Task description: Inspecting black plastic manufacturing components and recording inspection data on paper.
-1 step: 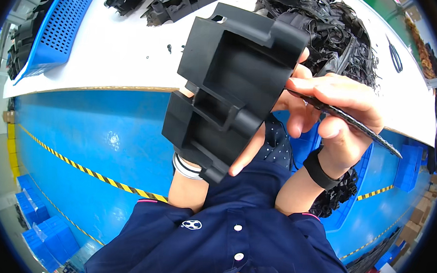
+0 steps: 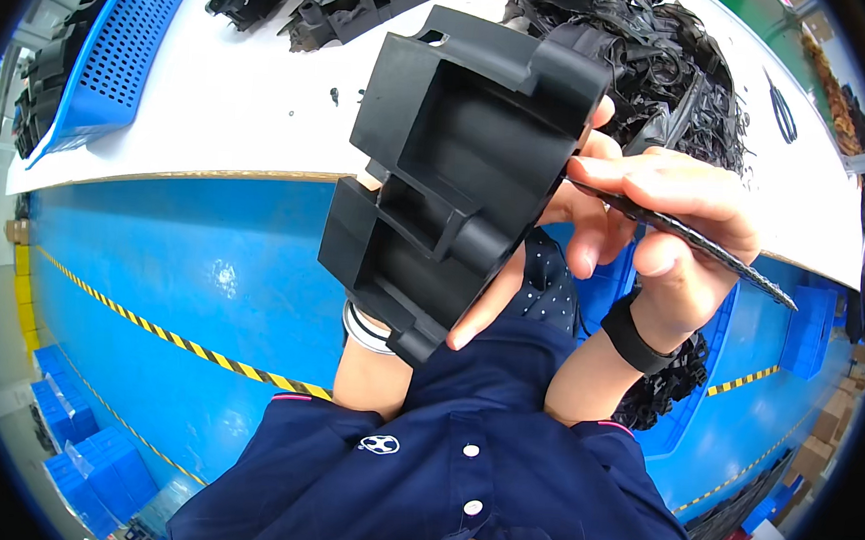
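Observation:
A black moulded plastic part [image 2: 490,135] with several deep recesses is held up above the table's near edge, tilted. My left hand [image 2: 493,303] grips it from behind; its palm is mostly hidden, and fingers show along the right side. In my right hand [image 2: 689,202], fingers closed, is a slim black hand tool [image 2: 716,250] with a textured, wrapped-looking handle. Its thin end meets the part's right edge, where the exact tip is hard to make out.
On the white table [image 2: 255,91] lie a heap of black plastic scraps [image 2: 663,66], more black moulded parts [image 2: 354,18] and dark-handled snips [image 2: 781,108]. A blue perforated crate [image 2: 124,53] holds black parts at left. Below right sits a blue bin [image 2: 676,423] with black scraps.
The plastic part has tilted very slightly, its lower end shifting a little left. My right hand and the tool look the same.

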{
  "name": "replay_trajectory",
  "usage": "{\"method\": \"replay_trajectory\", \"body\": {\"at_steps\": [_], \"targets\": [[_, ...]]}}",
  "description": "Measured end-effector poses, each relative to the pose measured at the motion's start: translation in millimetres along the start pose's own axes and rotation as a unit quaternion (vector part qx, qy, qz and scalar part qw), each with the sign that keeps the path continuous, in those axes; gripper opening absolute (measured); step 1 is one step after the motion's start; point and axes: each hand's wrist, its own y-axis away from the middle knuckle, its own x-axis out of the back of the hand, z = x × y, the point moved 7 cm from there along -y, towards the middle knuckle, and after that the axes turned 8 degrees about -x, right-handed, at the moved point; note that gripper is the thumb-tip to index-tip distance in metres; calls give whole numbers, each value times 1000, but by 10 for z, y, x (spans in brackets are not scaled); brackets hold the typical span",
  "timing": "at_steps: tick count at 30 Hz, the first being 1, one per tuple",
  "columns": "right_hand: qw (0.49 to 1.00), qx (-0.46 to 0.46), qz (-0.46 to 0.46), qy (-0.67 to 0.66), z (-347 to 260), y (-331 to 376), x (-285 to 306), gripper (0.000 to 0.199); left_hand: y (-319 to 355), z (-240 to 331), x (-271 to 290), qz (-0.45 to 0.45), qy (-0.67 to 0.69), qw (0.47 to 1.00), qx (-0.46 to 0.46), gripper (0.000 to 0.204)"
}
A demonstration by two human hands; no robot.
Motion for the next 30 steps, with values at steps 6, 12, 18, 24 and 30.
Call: {"method": "replay_trajectory", "body": {"at_steps": [6, 12, 18, 24, 30], "targets": [[999, 9, -25, -20, -42, 21, 51, 34, 40, -214, -67, -15, 324, 942, 87, 56], [998, 43, -51, -10, -98, 32, 59, 30, 51, -146, -57, -24, 242, 967, 72, 56], [970, -3, 149, 195, -109, 33, 55, 29, 19, -27, 137, 5, 10, 1000, 10, 56], [751, 23, 544, 374, -308, 363, 490, 20, -73, -23, -24, -79, 236, 965, 80, 45], [990, -60, 39, 121, -154, 275, 302, 34, -89, 11, 39, -5, 258, 965, 52, 35]]}}
